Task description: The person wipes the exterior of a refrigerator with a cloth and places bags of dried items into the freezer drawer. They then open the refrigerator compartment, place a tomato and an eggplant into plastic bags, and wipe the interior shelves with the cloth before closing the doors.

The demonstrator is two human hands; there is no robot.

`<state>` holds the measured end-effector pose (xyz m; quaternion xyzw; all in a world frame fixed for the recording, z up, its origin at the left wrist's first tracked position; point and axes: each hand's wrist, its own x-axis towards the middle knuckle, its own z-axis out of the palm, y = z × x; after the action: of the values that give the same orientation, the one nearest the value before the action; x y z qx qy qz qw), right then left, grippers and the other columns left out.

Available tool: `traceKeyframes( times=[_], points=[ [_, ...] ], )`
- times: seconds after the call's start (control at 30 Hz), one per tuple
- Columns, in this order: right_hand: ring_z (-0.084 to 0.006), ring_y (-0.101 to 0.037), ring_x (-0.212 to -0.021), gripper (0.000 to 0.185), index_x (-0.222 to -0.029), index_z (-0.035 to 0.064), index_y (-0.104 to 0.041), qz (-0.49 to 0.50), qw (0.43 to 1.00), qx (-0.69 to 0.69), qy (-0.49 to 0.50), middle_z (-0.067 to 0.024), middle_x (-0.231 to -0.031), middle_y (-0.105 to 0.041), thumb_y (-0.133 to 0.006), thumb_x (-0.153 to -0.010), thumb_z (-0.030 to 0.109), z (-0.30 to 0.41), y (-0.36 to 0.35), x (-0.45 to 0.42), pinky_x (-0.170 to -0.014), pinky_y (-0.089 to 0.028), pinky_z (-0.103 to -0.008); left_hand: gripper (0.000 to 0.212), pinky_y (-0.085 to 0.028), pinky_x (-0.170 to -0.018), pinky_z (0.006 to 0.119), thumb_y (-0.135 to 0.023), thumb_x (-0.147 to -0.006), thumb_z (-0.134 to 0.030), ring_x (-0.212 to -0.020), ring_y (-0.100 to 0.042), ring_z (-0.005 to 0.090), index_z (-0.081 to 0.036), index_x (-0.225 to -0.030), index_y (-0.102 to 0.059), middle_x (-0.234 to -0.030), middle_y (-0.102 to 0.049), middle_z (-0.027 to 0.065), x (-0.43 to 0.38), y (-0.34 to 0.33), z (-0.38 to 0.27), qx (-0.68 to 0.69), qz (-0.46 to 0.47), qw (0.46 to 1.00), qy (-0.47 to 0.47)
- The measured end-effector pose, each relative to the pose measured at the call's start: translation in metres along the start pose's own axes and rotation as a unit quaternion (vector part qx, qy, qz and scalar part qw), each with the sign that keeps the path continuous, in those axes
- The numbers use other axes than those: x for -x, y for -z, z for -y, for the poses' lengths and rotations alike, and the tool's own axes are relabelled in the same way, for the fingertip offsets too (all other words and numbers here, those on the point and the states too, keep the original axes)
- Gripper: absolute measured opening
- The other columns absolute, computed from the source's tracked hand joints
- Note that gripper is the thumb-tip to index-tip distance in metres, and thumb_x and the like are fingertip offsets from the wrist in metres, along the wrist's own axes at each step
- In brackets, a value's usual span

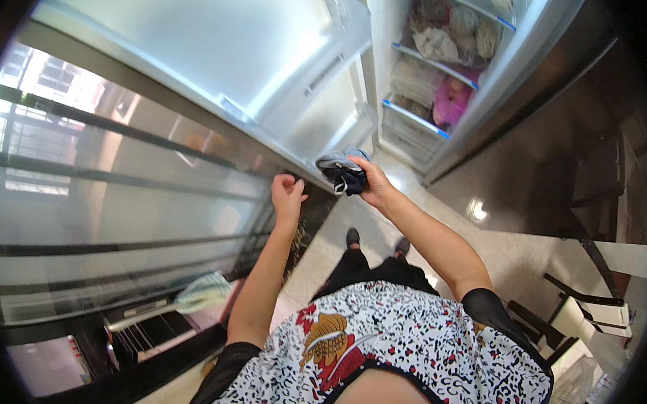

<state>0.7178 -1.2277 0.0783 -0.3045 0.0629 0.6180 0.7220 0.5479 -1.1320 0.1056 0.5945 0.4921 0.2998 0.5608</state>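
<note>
My right hand (376, 181) grips a bunched cloth (346, 168), grey on top and dark navy with white edging below. It is held in front of the lower racks of an open refrigerator door (181, 49). My left hand (286, 196) is beside the door's outer edge, its fingers loosely curled. Nothing shows between those fingers, and whether they touch the door cannot be made out. To the right, the refrigerator compartment holds bagged food on several levels, including a pink plastic bag (453, 100) low down.
The refrigerator's other door (530, 134), dark and glossy, is on the right. Clear door racks (316, 80) jut out above the cloth. A counter with a dish rack (148, 332) and a pale green cloth (204, 292) lies at left. Chairs (579, 303) stand on the tiled floor (326, 252) at right.
</note>
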Motion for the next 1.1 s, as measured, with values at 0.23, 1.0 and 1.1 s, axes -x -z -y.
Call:
traceKeyframes(
  times=[0.23, 1.0, 1.1],
  points=[
    [-0.0192, -0.058, -0.082, 0.044, -0.102, -0.0045, -0.052, -0.068, 0.939, 0.231, 0.246, -0.0124, -0.091, -0.059, -0.066, -0.067, 0.018, 0.045, -0.035, -0.039, -0.068, -0.048, -0.0287, 0.024, -0.036, -0.065, 0.036, -0.042, -0.056, 0.009, -0.077, -0.042, 0.0313, 0.0, -0.078, -0.046, -0.081, -0.042, 0.0141, -0.002, 0.009, -0.019, -0.333, -0.1, 0.879, -0.325],
    [-0.0194, -0.058, -0.083, 0.027, -0.101, 0.0045, -0.057, 0.201, 0.917, 0.15, -0.311, -0.0076, -0.096, -0.061, -0.046, -0.087, 0.025, -0.091, 0.124, 0.092, -0.078, -0.048, -0.0329, 0.069, -0.036, -0.092, 0.034, -0.056, -0.079, -0.049, -0.116, -0.036, 0.0198, -0.011, -0.131, -0.032, -0.13, -0.034, 0.0103, 0.199, -0.008, 0.052, 0.129, 0.274, 0.953, 0.012],
    [-0.0165, -0.058, -0.087, 0.032, -0.104, 0.0076, -0.056, 0.221, 0.861, 0.224, -0.399, -0.006, -0.1, -0.06, -0.049, -0.086, 0.033, -0.132, 0.126, 0.093, -0.077, -0.049, -0.0289, 0.072, -0.029, -0.098, 0.032, -0.072, -0.071, -0.033, -0.118, -0.037, 0.0202, -0.005, -0.128, -0.038, -0.124, -0.043, 0.0111, 0.248, 0.003, 0.083, -0.044, 0.135, 0.982, -0.128]
  ],
)
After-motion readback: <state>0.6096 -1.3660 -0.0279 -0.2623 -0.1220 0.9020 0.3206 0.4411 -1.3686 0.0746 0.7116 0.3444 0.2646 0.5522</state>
